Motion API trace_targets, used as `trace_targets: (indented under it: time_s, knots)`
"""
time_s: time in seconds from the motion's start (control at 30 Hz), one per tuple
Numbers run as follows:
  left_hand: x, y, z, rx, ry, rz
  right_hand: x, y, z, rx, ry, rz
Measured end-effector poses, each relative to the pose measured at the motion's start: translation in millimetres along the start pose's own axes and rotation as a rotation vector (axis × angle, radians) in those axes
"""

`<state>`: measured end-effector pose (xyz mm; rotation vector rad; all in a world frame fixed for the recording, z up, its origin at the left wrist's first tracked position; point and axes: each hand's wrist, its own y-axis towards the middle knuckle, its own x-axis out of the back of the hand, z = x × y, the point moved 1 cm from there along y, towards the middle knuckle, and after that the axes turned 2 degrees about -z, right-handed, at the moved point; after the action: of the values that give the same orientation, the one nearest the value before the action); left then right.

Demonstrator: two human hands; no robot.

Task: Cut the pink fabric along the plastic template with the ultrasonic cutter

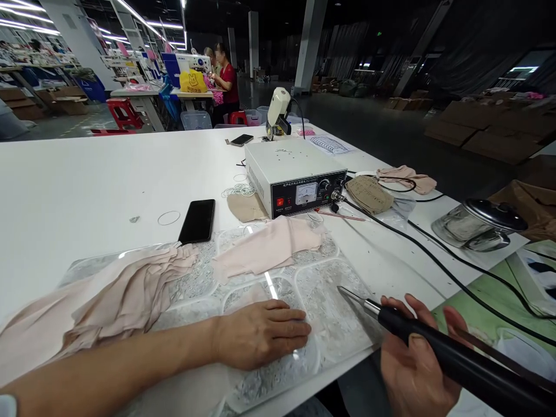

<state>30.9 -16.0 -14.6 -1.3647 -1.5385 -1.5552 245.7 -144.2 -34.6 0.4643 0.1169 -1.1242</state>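
My left hand (266, 335) lies palm down with its fingers out flat on a clear plate with a grey marbled pattern (334, 301). A pale sheer cloth seems to lie under that forearm. My right hand (419, 359) is closed around a black-handled pen-like tool (460, 362) with a pointed metal tip. The tip hovers over or touches the plate's right part; I cannot tell which. A thin dark rod (495, 350) runs beside the handle. Beyond my left hand lies a pale pink fabric piece (273, 246). To the left is a layered stack of similar pieces (125, 289).
A white control box with a meter (308, 185) stands behind the plate, its black cable (412, 240) crossing the right side. Around it are a phone (197, 221), brown templates (369, 194), a glass jug (473, 226) and a white upright device (278, 110). A person (225, 81) sits farther back.
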Motion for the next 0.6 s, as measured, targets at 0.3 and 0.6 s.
trace_targets:
  time_s: [0.3,0.6]
  knots:
    - [-1.6,-1,1,-0.008,0.013,0.040,-16,17,40,-0.164,0.222,-0.072]
    - [-0.2,2,0,0.006,0.004,0.036,-22,4,49,-0.180,0.217,0.133]
